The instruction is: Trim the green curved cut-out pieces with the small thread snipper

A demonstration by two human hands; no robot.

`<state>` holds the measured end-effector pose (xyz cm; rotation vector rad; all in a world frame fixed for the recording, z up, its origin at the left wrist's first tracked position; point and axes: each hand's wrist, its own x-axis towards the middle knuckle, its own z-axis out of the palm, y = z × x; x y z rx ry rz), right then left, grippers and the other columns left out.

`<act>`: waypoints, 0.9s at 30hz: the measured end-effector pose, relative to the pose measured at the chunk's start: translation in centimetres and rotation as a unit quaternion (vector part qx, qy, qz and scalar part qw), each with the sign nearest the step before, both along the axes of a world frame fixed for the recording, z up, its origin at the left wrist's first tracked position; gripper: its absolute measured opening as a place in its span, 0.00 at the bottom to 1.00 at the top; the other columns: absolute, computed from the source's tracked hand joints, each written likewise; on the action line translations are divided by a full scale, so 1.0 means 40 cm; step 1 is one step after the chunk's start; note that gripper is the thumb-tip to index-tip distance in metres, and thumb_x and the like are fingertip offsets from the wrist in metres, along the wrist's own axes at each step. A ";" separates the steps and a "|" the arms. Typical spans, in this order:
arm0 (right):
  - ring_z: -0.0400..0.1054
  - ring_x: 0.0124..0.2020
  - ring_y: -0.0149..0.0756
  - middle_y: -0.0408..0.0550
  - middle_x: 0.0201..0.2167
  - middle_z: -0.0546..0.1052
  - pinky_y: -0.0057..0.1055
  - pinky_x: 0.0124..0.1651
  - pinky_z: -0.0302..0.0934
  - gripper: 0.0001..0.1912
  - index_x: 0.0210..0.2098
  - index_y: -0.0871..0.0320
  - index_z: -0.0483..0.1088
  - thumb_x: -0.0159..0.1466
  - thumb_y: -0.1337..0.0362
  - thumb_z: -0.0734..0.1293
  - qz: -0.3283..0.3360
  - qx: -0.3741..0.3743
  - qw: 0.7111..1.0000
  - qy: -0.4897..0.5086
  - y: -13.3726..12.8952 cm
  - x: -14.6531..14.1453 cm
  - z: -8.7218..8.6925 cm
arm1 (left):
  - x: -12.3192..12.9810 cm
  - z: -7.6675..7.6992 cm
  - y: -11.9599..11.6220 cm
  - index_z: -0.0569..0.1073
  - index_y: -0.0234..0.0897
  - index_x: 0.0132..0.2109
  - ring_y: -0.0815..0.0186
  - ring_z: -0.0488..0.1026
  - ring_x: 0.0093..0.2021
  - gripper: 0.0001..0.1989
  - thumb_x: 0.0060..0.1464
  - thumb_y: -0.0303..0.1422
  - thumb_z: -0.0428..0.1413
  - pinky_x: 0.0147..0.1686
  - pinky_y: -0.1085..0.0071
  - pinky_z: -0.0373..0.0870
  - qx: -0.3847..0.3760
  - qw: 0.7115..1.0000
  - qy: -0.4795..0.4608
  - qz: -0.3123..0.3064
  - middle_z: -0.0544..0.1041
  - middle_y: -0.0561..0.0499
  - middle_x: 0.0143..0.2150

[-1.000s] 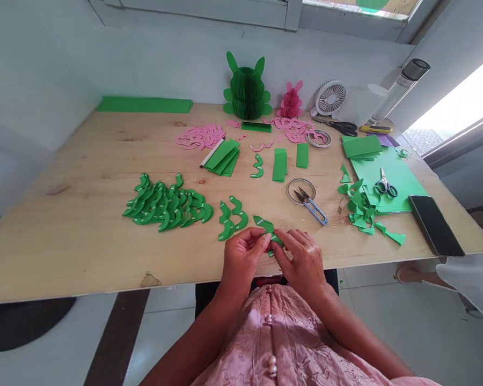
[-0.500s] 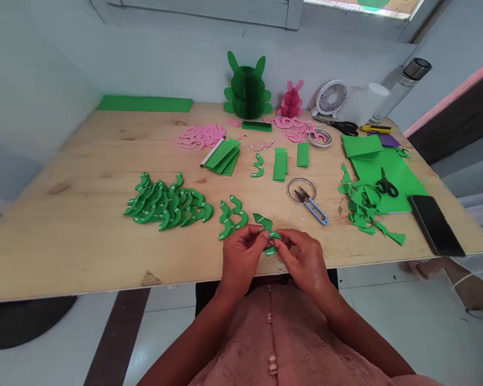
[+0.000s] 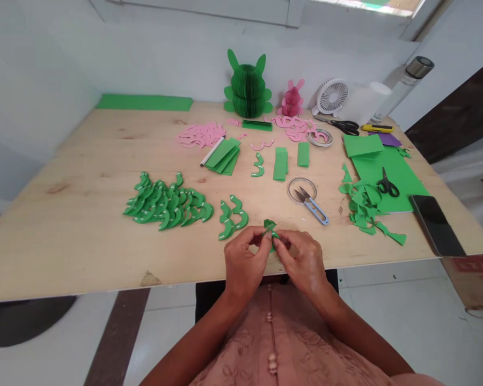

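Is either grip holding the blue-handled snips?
No, the blue-handled snips lie on the table, while the left grip and right grip pinch a green paper piece.

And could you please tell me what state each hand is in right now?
Left hand: closed, pinching the green paper piece between thumb and fingers.
Right hand: closed, pinching the same piece from the other side.

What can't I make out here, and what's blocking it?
- Head view: much of the green curved paper piece, covered by the left hand and right hand; its full outline can't be told.
- Head view: lower pieces in the heap of wavy green paper cutouts, covered by those on top; no sure count.
- Head view: the rest of the brown cardboard box, cut off by the picture's right edge.
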<state>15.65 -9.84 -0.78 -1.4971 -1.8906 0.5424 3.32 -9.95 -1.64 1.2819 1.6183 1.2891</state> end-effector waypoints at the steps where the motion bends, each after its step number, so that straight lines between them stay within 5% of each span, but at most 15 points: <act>1: 0.71 0.29 0.36 0.48 0.29 0.79 0.32 0.37 0.60 0.11 0.32 0.57 0.75 0.62 0.63 0.61 -0.002 -0.006 1.000 0.010 0.001 0.000 -0.001 | 0.000 0.000 0.001 0.75 0.38 0.27 0.68 0.71 0.25 0.04 0.47 0.32 0.57 0.31 0.73 0.68 -0.003 1.000 -0.002 0.001 0.76 0.53 0.24; 4: 0.70 0.28 0.35 0.46 0.26 0.78 0.31 0.34 0.61 0.11 0.30 0.57 0.74 0.61 0.62 0.61 -0.009 -0.067 0.993 0.096 0.006 0.001 -0.002 | -0.002 0.002 0.007 0.76 0.37 0.30 0.67 0.72 0.27 0.05 0.46 0.34 0.59 0.31 0.72 0.69 -0.036 0.995 -0.089 -0.010 0.77 0.52 0.26; 9: 0.67 0.24 0.31 0.44 0.22 0.75 0.26 0.27 0.61 0.11 0.28 0.59 0.73 0.58 0.59 0.64 -0.043 -0.181 0.941 0.283 0.022 0.011 -0.010 | -0.020 0.018 0.010 0.76 0.33 0.36 0.66 0.73 0.27 0.12 0.45 0.37 0.59 0.26 0.72 0.70 -0.140 0.951 -0.265 -0.077 0.78 0.48 0.29; 15: 0.63 0.24 0.29 0.42 0.22 0.72 0.25 0.26 0.57 0.09 0.26 0.59 0.72 0.55 0.58 0.66 -0.066 -0.204 0.919 0.330 0.029 0.012 -0.027 | -0.028 0.016 -0.003 0.77 0.33 0.32 0.69 0.70 0.21 0.08 0.42 0.32 0.61 0.23 0.74 0.68 -0.195 0.934 -0.278 -0.112 0.75 0.51 0.20; 27: 0.60 0.24 0.28 0.40 0.22 0.70 0.25 0.28 0.56 0.09 0.26 0.59 0.71 0.53 0.59 0.68 -0.077 -0.240 0.889 0.383 0.026 0.010 -0.010 | -0.030 0.015 -0.007 0.77 0.33 0.32 0.70 0.70 0.22 0.06 0.43 0.30 0.60 0.27 0.74 0.69 -0.157 0.951 -0.246 -0.101 0.76 0.52 0.22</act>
